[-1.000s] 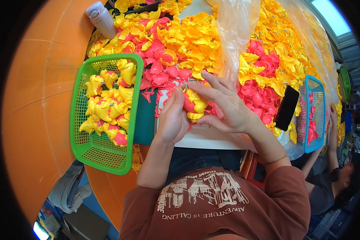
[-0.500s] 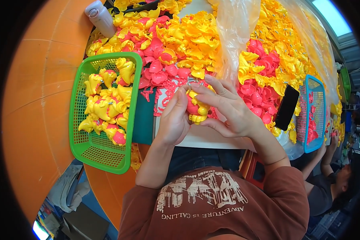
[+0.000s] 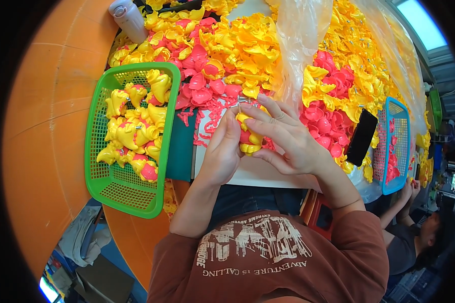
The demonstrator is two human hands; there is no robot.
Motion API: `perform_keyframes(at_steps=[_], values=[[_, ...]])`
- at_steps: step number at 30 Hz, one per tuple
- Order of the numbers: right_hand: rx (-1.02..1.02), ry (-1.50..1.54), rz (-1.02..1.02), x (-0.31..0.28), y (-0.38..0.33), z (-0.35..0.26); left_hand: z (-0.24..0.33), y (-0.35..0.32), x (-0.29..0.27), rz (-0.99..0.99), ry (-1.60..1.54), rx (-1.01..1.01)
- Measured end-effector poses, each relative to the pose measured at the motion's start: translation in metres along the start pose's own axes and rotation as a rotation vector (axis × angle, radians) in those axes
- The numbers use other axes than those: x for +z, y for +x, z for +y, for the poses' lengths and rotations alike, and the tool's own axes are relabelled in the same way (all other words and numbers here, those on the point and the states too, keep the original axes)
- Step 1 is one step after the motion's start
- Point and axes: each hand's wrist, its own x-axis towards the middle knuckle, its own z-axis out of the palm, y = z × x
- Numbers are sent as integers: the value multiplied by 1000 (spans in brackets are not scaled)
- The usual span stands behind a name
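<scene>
Between both hands, in front of my body, is a small yellow and pink plastic toy figure (image 3: pixel 249 147). My left hand (image 3: pixel 220 152) is closed on its left side, the thumb pointing up along it. My right hand (image 3: pixel 292 139) grips it from the right, with the thumb at its lower end and the fingers curled over the top. A small silvery metal piece (image 3: pixel 243 100) shows at the upper end by the fingertips; whether it is fixed to the toy I cannot tell. Part of the toy is hidden by my fingers.
Left stands a green basket (image 3: pixel 131 204) of yellow and pink toys. Heaps of yellow shells (image 3: pixel 255 43) and pink shells (image 3: pixel 202 95) lie ahead. Right are a black phone (image 3: pixel 363 137) and a blue basket (image 3: pixel 388 186). A bottle (image 3: pixel 129 20) stands far left; another person (image 3: pixel 414 232) works at right.
The toy has turned slightly between my hands, and less of its face shows. My grip stays nearly the same. At right, the other person's hands have shifted.
</scene>
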Motion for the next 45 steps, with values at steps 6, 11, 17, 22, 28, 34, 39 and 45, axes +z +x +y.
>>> perform_keyframes(at_steps=[6, 11, 17, 22, 28, 34, 39, 45], values=[[16, 121, -9, 5, -1, 3, -4, 1, -5, -70, 115, 111], [452, 1050, 414, 16, -3, 11, -8, -2, -9, -111, 89, 84], [565, 1228, 261, 16, -2, 13, -18, 4, -12, -69, 263, 320], [619, 916, 462, 21, 5, 2, -18, 5, -12, -47, 143, 199], [655, 970, 549, 25, 7, 8, -19, 6, -9, -69, 159, 205], [692, 838, 555, 25, 12, 5, -26, 6, -12, -42, 186, 225], [689, 899, 608, 34, 14, 6, -27, 6, -9, 8, 241, 258], [701, 1188, 494, 31, 14, 10, -30, 10, -12, 14, 388, 446]])
